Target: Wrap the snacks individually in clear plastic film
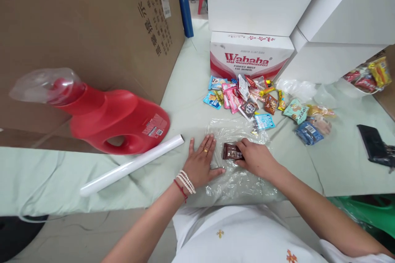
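A sheet of clear plastic film lies crinkled on the cloth-covered table in front of me. My left hand rests flat on the film's left edge, fingers spread, a ring on one finger. On the film lies a dark brown wrapped snack bar. My right hand grips the bar's right end between thumb and fingers, which cover that part. Just beyond the film is a loose heap of small wrapped snacks in mixed colours.
A white plastic-film roll and a red jug lie at left, beside a large cardboard box. A Wahaha carton stands behind the heap. Rightward are more snack packs, a filled bowl and a black phone-like object.
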### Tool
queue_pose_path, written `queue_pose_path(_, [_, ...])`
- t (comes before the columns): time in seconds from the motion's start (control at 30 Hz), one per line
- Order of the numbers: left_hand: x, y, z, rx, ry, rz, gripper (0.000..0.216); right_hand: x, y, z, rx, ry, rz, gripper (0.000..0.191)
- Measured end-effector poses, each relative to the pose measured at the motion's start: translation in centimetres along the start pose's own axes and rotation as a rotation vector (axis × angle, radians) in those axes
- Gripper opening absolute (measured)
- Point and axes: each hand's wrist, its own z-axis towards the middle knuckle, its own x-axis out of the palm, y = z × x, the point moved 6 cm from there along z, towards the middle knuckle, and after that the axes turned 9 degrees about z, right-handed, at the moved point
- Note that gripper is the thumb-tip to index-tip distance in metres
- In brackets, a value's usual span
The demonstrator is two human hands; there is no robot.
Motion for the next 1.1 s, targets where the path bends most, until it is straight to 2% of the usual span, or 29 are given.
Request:
queue_pose_path(0.1, [0.0, 0.0, 0.0, -0.007, 0.002, -0.004, 0.104, -0.1, 0.3, 0.1, -0.01, 0.018, -0.048, 0.035])
queue_pose_path(0.3, [0.0, 0.1, 0.0, 0.003, -0.019, -0.013, 0.105, -0.6, 0.2, 0.4, -0.041, 0.011, -0.053, 0.033])
queue_pose_path(0.37, [0.0, 0.3, -0.1, 0.006, -0.042, -0.019, 0.1, -0.6, 0.2, 0.6, -0.058, 0.004, -0.041, 0.033])
queue_pose_path(0.43, [-0.3, 0.5, -0.4, 0.005, -0.079, -0.023, 0.089, -0.6, 0.0, 0.2, -0.086, -0.03, 0.014, 0.043])
queue_pose_path(0.5, [-0.8, 0.7, -0.8, 0.01, -0.143, -0.017, 0.075, -0.6, -0.8, -1.3, -0.116, -0.112, 0.114, 0.052])
queue_pose_path(0.57, [-1.5, 0.6, -1.4, 0.049, -0.223, -0.002, 0.063, -0.1, -1.9, -3.9, -0.174, -0.204, 0.224, 0.049])
queue_pose_path(0.67, [-2.3, 0.3, -2.4, 0.18, -0.285, 0.006, 0.058, 2.4, -3.3, -8.4, -0.319, -0.248, 0.32, 0.043])
queue_pose_path(0.77, [-2.3, 0.7, -3.4, 0.296, -0.174, -0.078, 0.064, 5.3, -4.7, -11.0, -0.339, -0.253, 0.342, 0.029])
queue_pose_path(0.8, [-2.2, 1.0, -3.6, 0.313, -0.111, -0.126, 0.064, 5.9, -5.1, -11.3, -0.32, -0.26, 0.363, 0.022])
queue_pose_path(0.87, [-2.2, 1.6, -4.2, 0.319, 0.001, -0.216, 0.064, 6.1, -5.5, -11.1, -0.297, -0.269, 0.434, 0.02])
queue_pose_path(0.93, [-2.5, 1.7, -4.7, 0.324, 0.058, -0.269, 0.062, 5.3, -5.6, -10.5, -0.298, -0.262, 0.511, 0.021])
queue_pose_path(1.03, [-3.1, 0.6, -5.5, 0.376, 0.068, -0.271, 0.062, 2.7, -5.6, -9.3, -0.315, -0.232, 0.614, 0.023])
queue_pose_path(1.1, [-3.1, -0.3, -5.6, 0.388, 0.047, -0.266, 0.047, 0.8, -5.6, -8.5, -0.315, -0.202, 0.674, 0.026])
